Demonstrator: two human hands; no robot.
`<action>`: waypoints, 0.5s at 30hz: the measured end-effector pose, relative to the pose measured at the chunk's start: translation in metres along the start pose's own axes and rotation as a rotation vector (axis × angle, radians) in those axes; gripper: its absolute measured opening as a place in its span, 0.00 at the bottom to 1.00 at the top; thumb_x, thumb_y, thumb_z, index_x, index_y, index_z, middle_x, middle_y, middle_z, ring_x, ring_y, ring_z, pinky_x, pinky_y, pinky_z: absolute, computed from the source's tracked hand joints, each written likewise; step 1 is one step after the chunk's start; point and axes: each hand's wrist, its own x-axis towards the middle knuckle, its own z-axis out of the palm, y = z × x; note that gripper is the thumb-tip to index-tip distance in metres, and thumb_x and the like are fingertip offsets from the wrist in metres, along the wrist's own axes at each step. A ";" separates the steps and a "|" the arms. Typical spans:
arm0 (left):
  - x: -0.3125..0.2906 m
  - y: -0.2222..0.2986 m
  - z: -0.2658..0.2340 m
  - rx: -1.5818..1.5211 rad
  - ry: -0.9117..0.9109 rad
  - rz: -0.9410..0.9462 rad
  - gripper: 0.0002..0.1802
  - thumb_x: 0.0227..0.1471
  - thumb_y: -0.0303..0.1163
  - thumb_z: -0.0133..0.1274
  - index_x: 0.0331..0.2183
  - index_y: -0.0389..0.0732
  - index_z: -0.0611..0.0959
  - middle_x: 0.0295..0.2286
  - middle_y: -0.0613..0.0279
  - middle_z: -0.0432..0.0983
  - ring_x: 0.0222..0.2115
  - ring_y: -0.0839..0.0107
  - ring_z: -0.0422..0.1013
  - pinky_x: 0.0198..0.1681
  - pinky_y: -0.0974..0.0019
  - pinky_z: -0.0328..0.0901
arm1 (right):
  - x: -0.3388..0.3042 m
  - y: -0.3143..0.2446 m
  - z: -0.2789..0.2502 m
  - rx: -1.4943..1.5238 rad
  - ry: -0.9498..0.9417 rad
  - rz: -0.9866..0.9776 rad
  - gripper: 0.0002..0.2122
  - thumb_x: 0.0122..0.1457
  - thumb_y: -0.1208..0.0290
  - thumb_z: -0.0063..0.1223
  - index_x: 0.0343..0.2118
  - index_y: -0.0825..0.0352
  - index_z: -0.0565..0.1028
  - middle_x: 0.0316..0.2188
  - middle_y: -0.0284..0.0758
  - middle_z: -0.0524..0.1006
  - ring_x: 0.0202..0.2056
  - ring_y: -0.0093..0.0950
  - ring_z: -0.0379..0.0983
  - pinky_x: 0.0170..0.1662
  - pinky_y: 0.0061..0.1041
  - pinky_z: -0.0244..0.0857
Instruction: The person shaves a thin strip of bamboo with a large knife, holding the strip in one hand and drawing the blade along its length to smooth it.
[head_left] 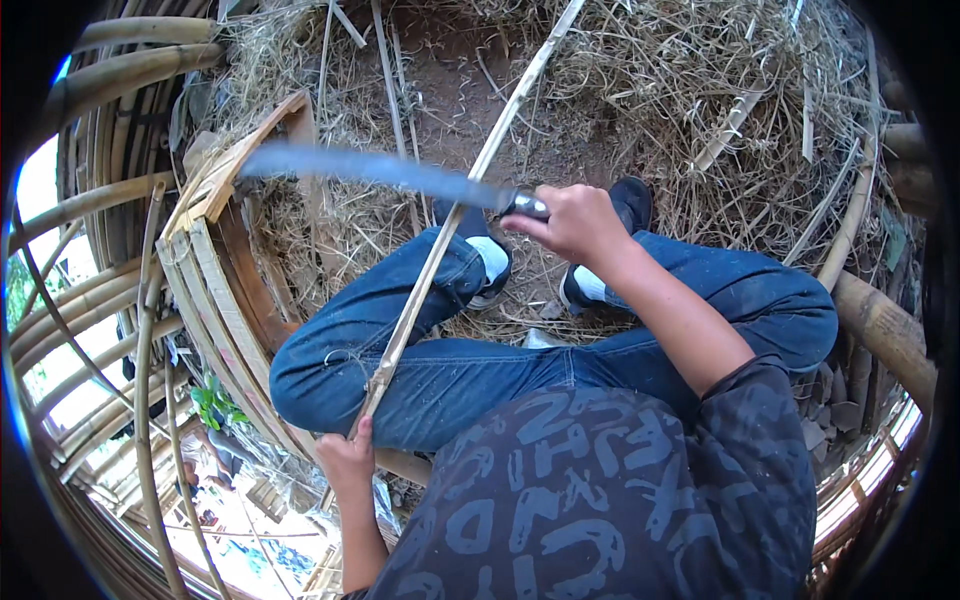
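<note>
A split-bamboo strip (432, 262) is slanting across the left leg of blue jeans (470, 375), the left grip (345, 458) clasping its near end — just beside the thigh. Beyond the jeans' lap, the right grip (575, 222) is clutching a long knife (400, 178) — blurred blade crossing the strip, contact unclear.

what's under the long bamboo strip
The bamboo strip crosses over the left leg of the jeans, with bare soil and straw around its farther part. The left hand holds its near end; whatever strip and hand directly cover cannot be seen.
</note>
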 end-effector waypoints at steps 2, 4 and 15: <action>0.000 -0.007 0.002 0.048 0.009 0.011 0.47 0.45 0.64 0.55 0.12 0.20 0.73 0.11 0.30 0.64 0.18 0.34 0.67 0.25 0.42 0.61 | 0.001 0.004 0.001 -0.135 -0.024 -0.144 0.32 0.52 0.32 0.47 0.22 0.64 0.77 0.17 0.40 0.77 0.24 0.40 0.78 0.28 0.36 0.71; 0.003 -0.003 0.003 0.120 0.027 0.021 0.48 0.45 0.66 0.54 0.12 0.20 0.73 0.11 0.31 0.64 0.17 0.34 0.66 0.24 0.42 0.61 | 0.011 0.048 -0.004 -0.126 -0.023 -0.039 0.32 0.51 0.31 0.47 0.22 0.64 0.78 0.16 0.40 0.77 0.24 0.40 0.78 0.28 0.36 0.71; -0.002 -0.006 0.003 0.064 0.033 -0.066 0.49 0.42 0.67 0.56 0.13 0.19 0.73 0.12 0.32 0.64 0.17 0.36 0.67 0.25 0.41 0.61 | 0.011 0.017 0.000 0.002 -0.018 -0.095 0.28 0.51 0.36 0.52 0.20 0.63 0.76 0.17 0.40 0.77 0.23 0.40 0.77 0.29 0.37 0.71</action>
